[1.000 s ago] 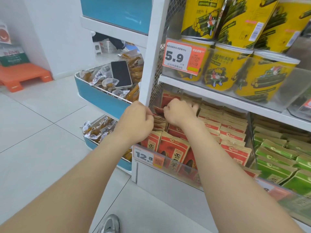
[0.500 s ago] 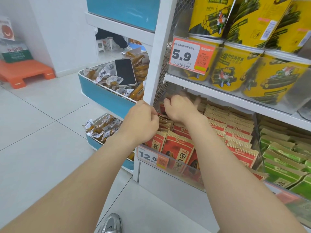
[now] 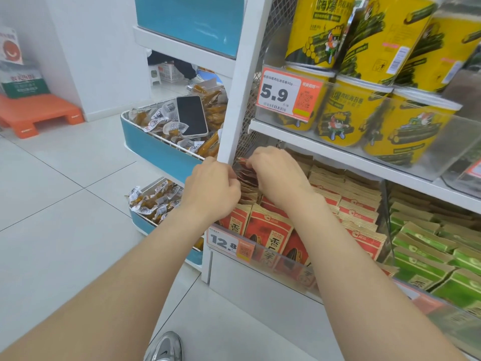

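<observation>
Red and tan snack packets (image 3: 263, 227) stand in rows on a low store shelf, behind a clear front strip with a 12.8 price tag (image 3: 229, 244). My left hand (image 3: 212, 188) and my right hand (image 3: 278, 173) reach into the far left row, just under the shelf above. Both have their fingers curled round the tops of the rear packets (image 3: 246, 175) in that row, one hand on each side. My fingertips are hidden among the packets.
Yellow snack tubs (image 3: 346, 110) fill the shelf above, with a 5.9 tag (image 3: 283, 96). Green packets (image 3: 426, 246) lie to the right. A white shelf post (image 3: 239, 100) stands by my left hand. Blue bins (image 3: 156, 149) hold wrapped snacks and a phone (image 3: 191, 115). My shoe (image 3: 164, 347) is below.
Both hands have shifted slightly back and left into the rear of the row. The right hand's fingers, spread half a second ago, now curl over the packet tops.
</observation>
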Demonstrator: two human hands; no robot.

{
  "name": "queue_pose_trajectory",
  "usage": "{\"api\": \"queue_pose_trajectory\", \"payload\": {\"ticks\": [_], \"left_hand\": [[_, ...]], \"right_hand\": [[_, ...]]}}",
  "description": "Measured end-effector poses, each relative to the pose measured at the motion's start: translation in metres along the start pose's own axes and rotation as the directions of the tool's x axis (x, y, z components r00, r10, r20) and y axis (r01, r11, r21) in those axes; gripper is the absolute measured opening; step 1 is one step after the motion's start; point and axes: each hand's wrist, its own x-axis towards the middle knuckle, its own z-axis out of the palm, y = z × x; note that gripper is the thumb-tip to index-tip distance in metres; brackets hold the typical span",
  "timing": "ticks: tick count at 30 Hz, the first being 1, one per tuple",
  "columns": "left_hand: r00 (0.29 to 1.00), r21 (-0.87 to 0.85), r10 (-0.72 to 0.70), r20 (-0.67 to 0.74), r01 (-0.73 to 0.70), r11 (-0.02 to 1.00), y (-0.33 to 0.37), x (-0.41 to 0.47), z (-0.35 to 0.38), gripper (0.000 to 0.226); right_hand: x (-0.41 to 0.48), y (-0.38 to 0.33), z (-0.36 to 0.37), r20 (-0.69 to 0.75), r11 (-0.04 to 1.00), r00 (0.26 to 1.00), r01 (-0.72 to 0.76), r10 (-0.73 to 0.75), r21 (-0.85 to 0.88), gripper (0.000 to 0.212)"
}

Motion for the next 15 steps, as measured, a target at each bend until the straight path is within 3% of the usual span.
{"api": "queue_pose_trajectory", "payload": {"ticks": [4,7,9,12,15], "left_hand": [[0.999,-0.042,-0.036,-0.041,0.034,0.999,0.008,-0.005,-0.004,0.029],[0.995,-0.089,-0.062,-0.081,0.055,0.994,0.02,-0.011,-0.01,0.03],[0.992,-0.118,-0.07,-0.105,0.058,0.991,0.028,-0.015,-0.013,0.035],[0.989,-0.231,-0.017,-0.149,-0.018,0.973,0.047,-0.025,-0.018,0.042],[0.978,-0.366,0.121,-0.172,-0.178,0.914,0.073,-0.042,-0.02,0.042]], "right_hand": [[-0.02,0.008,-0.007,-0.25,0.995,0.968,0.041,-0.016,0.096,0.03],[-0.044,0.016,-0.022,-0.511,0.969,0.854,0.038,0.097,0.246,0.028],[-0.062,0.019,-0.039,-0.608,0.924,0.758,0.021,0.235,0.383,0.025],[-0.088,0.026,-0.068,-0.644,0.817,0.614,-0.002,0.456,0.577,0.021],[-0.109,0.031,-0.086,-0.521,0.653,0.552,-0.057,0.651,0.755,0.014]]}}
